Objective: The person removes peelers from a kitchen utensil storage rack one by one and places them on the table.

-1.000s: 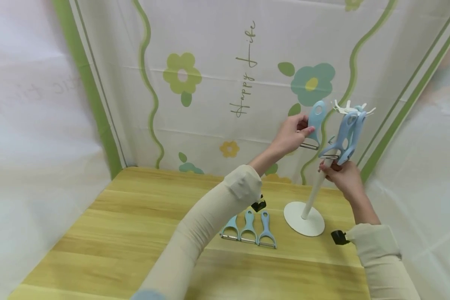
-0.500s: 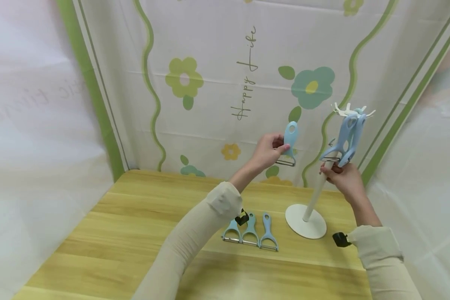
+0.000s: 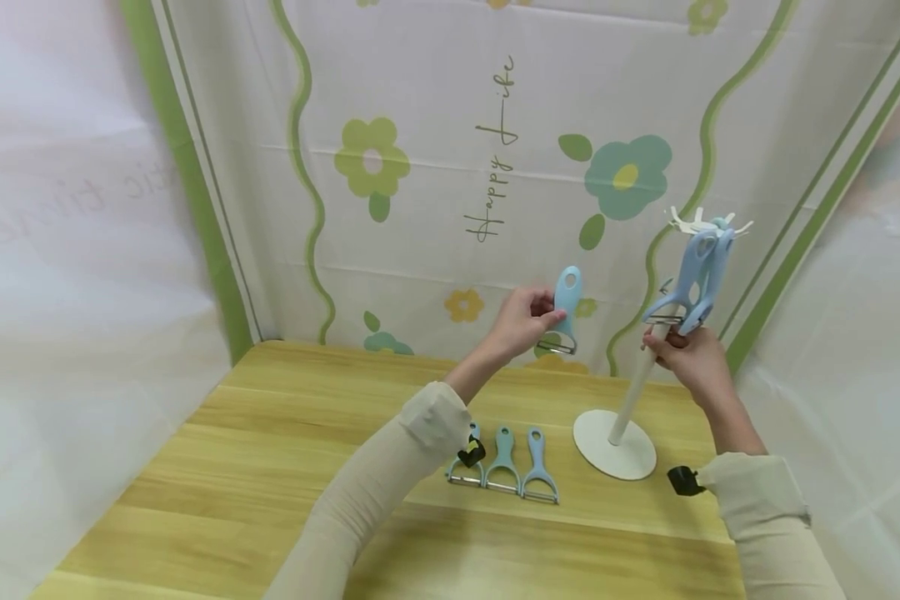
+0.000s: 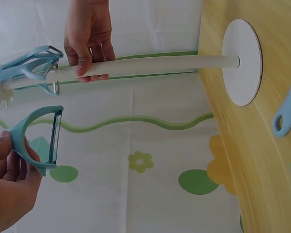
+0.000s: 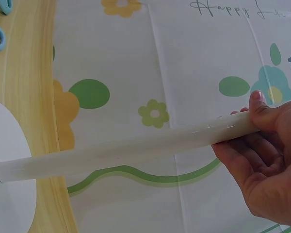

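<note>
Cream sleeves (image 3: 378, 479) are reaching in from the lower edge, a small black device (image 3: 472, 452) riding at the left wrist and a black wrist unit (image 3: 686, 481) at the right. Below them, a wood-grain counter (image 3: 217, 483) is bearing three peelers (image 3: 504, 450), which are lying side by side in a row, blades toward the wearer (the leftmost is partly hiding behind the black device). Just right of the row, the round white base (image 3: 591, 446) of a stand is resting on the counter.

Above and beyond the row, the left hand (image 3: 521, 321) is pinching a pale blue peeler (image 3: 567, 296) by its handle, thumb across the front and fingers bending behind; the peeler is hanging in midair, holed end up and blade down, well apart from the stand. The right hand (image 3: 696, 362) is gripping the stand's white pole (image 3: 633, 392), thumb and fingers curling around it just below several blue peelers (image 3: 692, 271) that are dangling from white hooks (image 3: 692, 222). Behind everything, a flowered curtain (image 3: 420, 225) is displaying the words "Happy Life."
</note>
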`<state>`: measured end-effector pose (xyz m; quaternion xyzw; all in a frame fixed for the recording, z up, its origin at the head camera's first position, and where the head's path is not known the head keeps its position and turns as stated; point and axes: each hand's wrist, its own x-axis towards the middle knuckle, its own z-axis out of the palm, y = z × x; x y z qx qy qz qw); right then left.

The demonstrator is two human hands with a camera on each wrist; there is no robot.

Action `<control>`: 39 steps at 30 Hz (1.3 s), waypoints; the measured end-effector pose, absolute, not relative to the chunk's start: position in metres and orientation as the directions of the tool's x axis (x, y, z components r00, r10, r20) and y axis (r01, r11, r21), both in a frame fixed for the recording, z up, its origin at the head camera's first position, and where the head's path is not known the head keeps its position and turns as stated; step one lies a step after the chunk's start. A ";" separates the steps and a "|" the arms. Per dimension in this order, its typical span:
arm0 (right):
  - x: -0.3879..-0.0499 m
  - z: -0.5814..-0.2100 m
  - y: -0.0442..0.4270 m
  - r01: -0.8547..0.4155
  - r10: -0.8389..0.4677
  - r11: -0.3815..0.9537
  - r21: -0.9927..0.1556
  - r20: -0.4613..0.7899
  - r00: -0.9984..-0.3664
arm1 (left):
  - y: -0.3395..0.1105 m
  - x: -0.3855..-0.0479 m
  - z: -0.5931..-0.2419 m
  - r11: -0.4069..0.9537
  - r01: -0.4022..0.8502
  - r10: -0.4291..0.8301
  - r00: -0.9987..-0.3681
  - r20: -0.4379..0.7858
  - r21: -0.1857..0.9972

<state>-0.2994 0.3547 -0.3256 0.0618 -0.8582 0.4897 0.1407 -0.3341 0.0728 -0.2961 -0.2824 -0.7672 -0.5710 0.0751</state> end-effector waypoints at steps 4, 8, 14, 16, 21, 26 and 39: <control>-0.301 -0.327 0.356 -0.249 0.023 0.515 -0.820 0.304 -0.952 | 0.069 -0.334 -0.301 0.193 0.500 0.341 -0.841 0.421 0.844; -0.301 -0.327 0.356 -0.247 0.023 0.515 -0.821 0.301 -0.953 | 0.063 -0.334 -0.307 0.212 0.484 0.343 -0.851 0.399 0.849; -0.299 -0.323 0.354 -0.244 0.029 0.513 -0.823 0.301 -0.953 | 0.051 -0.331 -0.315 0.225 0.443 0.345 -0.869 0.354 0.868; -0.298 -0.323 0.354 -0.243 0.029 0.515 -0.822 0.300 -0.954 | 0.047 -0.330 -0.319 0.226 0.431 0.342 -0.875 0.344 0.873; -0.298 -0.324 0.353 -0.243 0.030 0.518 -0.820 0.301 -0.953 | 0.034 -0.331 -0.330 0.233 0.414 0.325 -0.886 0.331 0.880; -0.298 -0.324 0.353 -0.245 0.031 0.521 -0.818 0.305 -0.952 | 0.021 -0.331 -0.340 0.258 0.399 0.300 -0.899 0.319 0.880; -0.298 -0.325 0.353 -0.258 0.027 0.512 -0.819 0.316 -0.948 | -0.005 -0.330 -0.360 0.242 0.386 0.259 -0.910 0.324 0.890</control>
